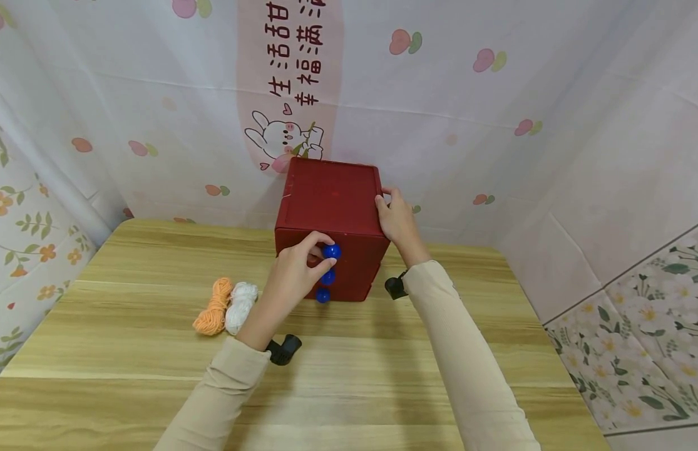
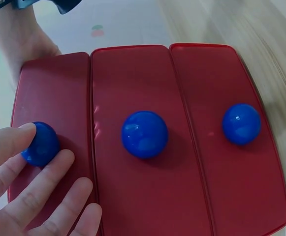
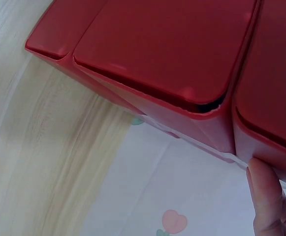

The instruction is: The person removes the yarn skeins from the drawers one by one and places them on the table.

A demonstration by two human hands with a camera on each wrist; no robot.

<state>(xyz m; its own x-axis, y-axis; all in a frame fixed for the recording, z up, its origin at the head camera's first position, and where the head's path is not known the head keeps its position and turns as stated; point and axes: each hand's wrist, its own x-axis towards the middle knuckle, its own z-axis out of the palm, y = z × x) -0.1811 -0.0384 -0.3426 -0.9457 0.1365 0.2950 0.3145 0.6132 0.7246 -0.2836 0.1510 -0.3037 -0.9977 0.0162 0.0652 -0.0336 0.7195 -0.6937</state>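
A red three-drawer cabinet [image 1: 332,203] stands at the back of the wooden table [image 1: 382,376], with a blue knob on each drawer. My left hand [image 1: 315,247] pinches the top knob [image 1: 332,251]; in the left wrist view the thumb and fingers [image 2: 34,191] close round that knob [image 2: 42,143]. The middle knob [image 2: 144,133] and the bottom knob [image 2: 241,123] are untouched, and all drawers look closed. My right hand [image 1: 394,213] grips the cabinet's upper right edge. In the right wrist view one fingertip [image 3: 268,196] lies against the cabinet's [image 3: 172,49] edge.
An orange yarn skein [image 1: 215,307] and a white yarn skein [image 1: 240,305] lie side by side on the table, left of the cabinet. Printed cloth walls [image 1: 495,125] close in the back and both sides. Bare tabletop stretches in front of the cabinet.
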